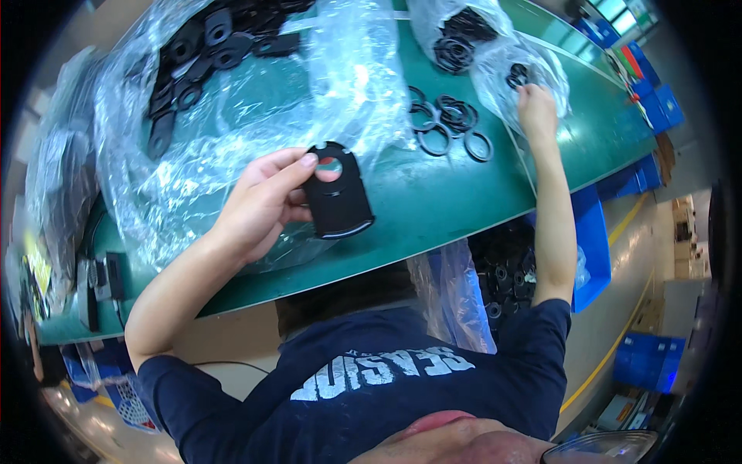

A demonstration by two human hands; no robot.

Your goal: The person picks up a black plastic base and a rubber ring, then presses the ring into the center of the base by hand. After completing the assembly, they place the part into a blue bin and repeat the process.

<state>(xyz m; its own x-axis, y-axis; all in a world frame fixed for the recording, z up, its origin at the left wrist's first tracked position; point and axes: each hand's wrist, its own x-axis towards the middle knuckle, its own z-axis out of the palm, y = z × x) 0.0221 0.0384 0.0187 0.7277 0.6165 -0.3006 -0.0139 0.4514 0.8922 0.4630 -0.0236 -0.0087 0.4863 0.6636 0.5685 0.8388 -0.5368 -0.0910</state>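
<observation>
My left hand point(267, 193) grips a flat black plate point(338, 199) by its left edge, thumb on top. The plate has a rounded upper end with a round hole and a raised lip along its lower end. Far to the right, my right hand point(536, 108) reaches to the mouth of a clear plastic bag point(553, 85), its fingers closed at small black parts point(516, 75). Whether one of those parts is in the fingers is too small to make out. Between the hands lie several loose black rings point(434, 140) on the green table point(433, 197).
A large clear plastic bag point(232, 116) with several black plates point(220, 54) covers the table's left half. Another bag at the back holds black rings point(454, 54). Below the front edge are a bin of black parts point(502, 278) and a blue crate point(593, 247).
</observation>
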